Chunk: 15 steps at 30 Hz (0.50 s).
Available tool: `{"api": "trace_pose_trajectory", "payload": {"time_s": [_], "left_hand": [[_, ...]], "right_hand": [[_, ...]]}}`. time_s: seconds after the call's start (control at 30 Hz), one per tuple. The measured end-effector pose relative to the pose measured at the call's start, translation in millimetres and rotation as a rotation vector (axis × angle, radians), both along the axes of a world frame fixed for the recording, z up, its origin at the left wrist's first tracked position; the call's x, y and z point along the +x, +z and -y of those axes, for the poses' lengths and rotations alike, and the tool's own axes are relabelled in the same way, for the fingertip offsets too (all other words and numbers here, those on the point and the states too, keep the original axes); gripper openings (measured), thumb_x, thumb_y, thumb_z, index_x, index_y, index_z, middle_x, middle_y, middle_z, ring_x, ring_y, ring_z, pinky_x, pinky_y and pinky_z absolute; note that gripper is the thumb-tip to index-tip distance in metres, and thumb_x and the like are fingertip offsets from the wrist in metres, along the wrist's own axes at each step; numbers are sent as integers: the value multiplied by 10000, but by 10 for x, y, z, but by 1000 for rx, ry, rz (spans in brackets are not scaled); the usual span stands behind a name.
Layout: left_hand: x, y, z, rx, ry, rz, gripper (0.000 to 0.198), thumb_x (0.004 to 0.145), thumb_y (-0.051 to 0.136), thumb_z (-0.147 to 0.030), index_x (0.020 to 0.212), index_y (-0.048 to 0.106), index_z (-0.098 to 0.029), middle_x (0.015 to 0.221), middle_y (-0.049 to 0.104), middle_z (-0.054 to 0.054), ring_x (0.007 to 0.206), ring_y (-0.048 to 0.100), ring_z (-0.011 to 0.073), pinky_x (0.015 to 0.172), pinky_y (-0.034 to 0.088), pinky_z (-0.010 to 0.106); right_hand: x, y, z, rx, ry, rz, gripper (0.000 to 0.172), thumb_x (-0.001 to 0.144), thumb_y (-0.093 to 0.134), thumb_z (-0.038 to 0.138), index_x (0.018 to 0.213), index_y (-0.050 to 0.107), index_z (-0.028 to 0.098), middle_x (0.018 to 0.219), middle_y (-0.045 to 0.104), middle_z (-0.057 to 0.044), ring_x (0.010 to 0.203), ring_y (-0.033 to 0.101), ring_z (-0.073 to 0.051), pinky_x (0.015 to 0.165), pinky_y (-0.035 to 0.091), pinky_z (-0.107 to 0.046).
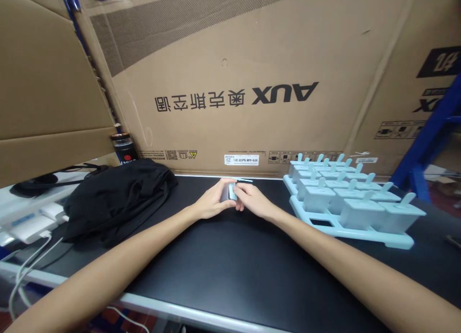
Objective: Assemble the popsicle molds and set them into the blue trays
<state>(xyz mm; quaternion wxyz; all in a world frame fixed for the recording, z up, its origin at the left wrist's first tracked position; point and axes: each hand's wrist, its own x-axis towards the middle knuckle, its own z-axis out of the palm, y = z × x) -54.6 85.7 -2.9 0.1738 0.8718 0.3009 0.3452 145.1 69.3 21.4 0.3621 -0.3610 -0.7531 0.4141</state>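
Note:
Between both hands, above the middle of the black tabletop, is a small popsicle mold (232, 192) with a pale blue lid and a translucent cup. My left hand (212, 201) wraps its fingers and thumb around the cup side. From the other side, my right hand (254, 201) grips the lid, thumb against it. A pale blue stick handle (246, 180) points right, just over the right hand's fingers. To the right stands a pale blue rack (345, 232) with several like molds (362, 213), their handles up; dark tabletop shows through one front-left opening.
A black cloth bundle (118, 198) lies on the left of the tabletop (216, 275). Behind it stands a dark bottle (124, 148). White power adapters (36, 222) and cables are at the left edge. A large cardboard box (230, 59) walls off the back.

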Motion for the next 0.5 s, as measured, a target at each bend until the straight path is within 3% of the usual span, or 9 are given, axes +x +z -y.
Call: {"api": "trace_pose_trajectory", "payload": {"time_s": [0.1, 0.23, 0.37, 0.5], "left_hand": [[1, 54, 46, 77, 56, -58, 513, 917, 530, -550, 1299, 408, -230, 1250, 583, 109, 1084, 604, 260, 943, 459, 410], [-16, 116, 104, 147, 98, -131, 398, 937, 466, -543, 1179, 453, -227, 1091, 635, 59, 878, 640, 212, 787, 476, 340], [-34, 131, 113, 152, 152, -186, 440, 919, 470, -579, 1171, 430, -221, 850, 618, -1, 648, 579, 169, 648, 429, 291], [-46, 131, 97, 168, 176, -227, 512, 863, 545, -618, 1160, 419, -220, 791, 580, -23, 589, 545, 157, 610, 401, 273]], "right_hand": [[-12, -34, 29, 10, 28, 53, 337, 973, 410, 405, 737, 504, 183, 597, 590, 3, 534, 586, -117, 548, 464, -234], [-28, -26, 88, 70, 23, 110, 359, 984, 398, 393, 713, 505, 183, 587, 572, 22, 533, 560, -99, 594, 431, -225], [-54, -2, 150, 129, -9, 155, 405, 999, 358, 393, 673, 481, 187, 559, 550, 28, 519, 533, -93, 604, 407, -222], [-81, -5, 216, 158, -44, 209, 433, 1005, 318, 419, 659, 454, 197, 522, 532, 31, 507, 530, -102, 590, 405, -221]]}}
